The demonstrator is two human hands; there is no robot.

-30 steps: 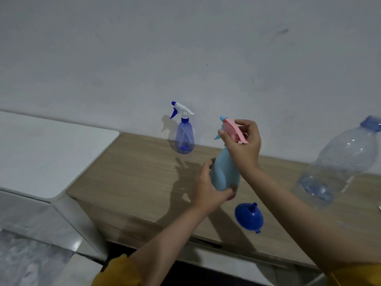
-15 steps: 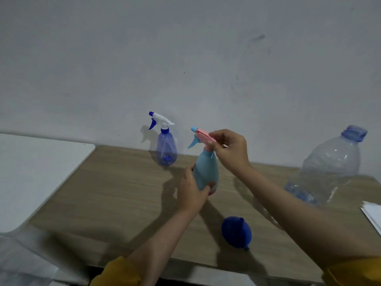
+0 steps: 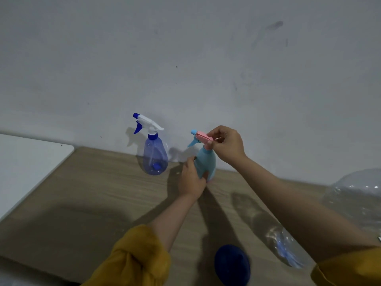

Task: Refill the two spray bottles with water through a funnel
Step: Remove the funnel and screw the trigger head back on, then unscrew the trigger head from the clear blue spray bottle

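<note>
The left hand point(image 3: 191, 178) wraps its fingers round the lower body of the light blue spray bottle point(image 3: 206, 162), which stands upright on the wooden bench point(image 3: 103, 203), near the wall point(image 3: 185, 58). The left grip is closed on the bottle body, thumb on the near side and fingers curling round the front. The right hand point(image 3: 226, 144) is above it, pinching the pink spray head point(image 3: 203, 137) between thumb and fingertips; that grip is closed on the head. The head's light blue nozzle and trigger point to the left. Whether the head is screwed tight or loose on the neck cannot be told.

Just to the left of the held bottle, apart from it, stands the clear blue spray bottle point(image 3: 154, 157) with a white and dark blue trigger head, upright and close against the wall. Its nozzle also points left, and a dark blue piece shows inside near its base.

The dark blue funnel point(image 3: 232, 265) lies on the bench near the front edge, below the right forearm, blurred. To the right a large clear plastic water bottle point(image 3: 354, 197) lies or leans at the frame edge; its blue cap end shows faintly beneath the right forearm.

Both arms wear mustard yellow sleeves point(image 3: 132, 259) pushed up. A white surface point(image 3: 26, 162) adjoins the bench on the left
</note>
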